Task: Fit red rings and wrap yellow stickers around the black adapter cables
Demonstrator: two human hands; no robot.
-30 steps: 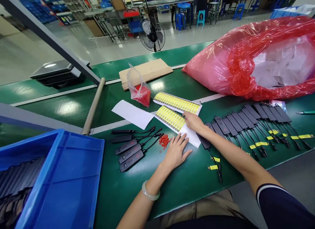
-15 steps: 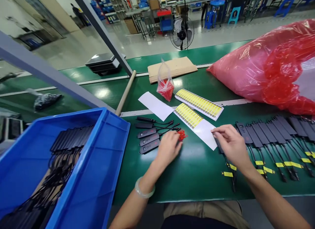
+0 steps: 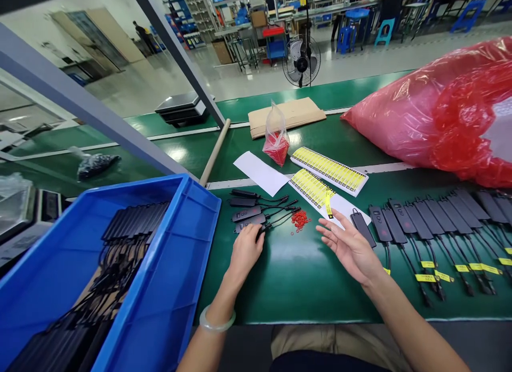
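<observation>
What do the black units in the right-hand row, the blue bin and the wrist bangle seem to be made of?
Black units: matt, probably moulded plastic, from their smooth casings with little shine.
Blue bin: likely rigid plastic with a soft sheen; its thick rim looks moulded.
Bangle: smooth, polished, pale greenish white, possibly jade, though glass or resin could look alike.

Yellow labels (image 3: pixel 328 169), all illegible

Glossy pale floor (image 3: pixel 236 88), black fan (image 3: pixel 302 64), blue stools (image 3: pixel 344 40), shelving (image 3: pixel 202 15), pale wall (image 3: pixel 38 28)
</observation>
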